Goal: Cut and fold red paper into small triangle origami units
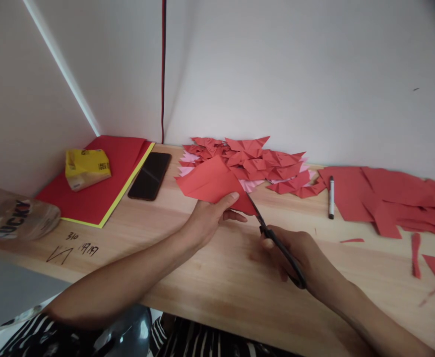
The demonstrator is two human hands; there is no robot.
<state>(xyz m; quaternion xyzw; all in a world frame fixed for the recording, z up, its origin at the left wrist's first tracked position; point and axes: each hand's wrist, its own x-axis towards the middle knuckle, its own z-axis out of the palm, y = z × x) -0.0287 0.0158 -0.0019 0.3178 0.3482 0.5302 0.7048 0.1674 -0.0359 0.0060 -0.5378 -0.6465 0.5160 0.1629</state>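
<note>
My left hand (217,215) grips a red sheet of paper (213,181) near its lower edge, thumb on top and fingers underneath. The sheet is held above the table. In my right hand (291,248) is a pair of scissors (282,248) with dark handles, my fingers wrapped round them. The blades point up and left and meet the sheet's right edge; how far apart they are I cannot tell. Behind the sheet lies a heap of folded red paper pieces (250,158), with some pink paper among them.
A phone (150,176), red sheets (91,203) under a yellow packet (87,168), and a plastic bottle (20,213) are at left. To the right lie a marker (331,198), a spread of cut red paper (388,198) and red scraps (416,255). A wall (277,74) stands behind.
</note>
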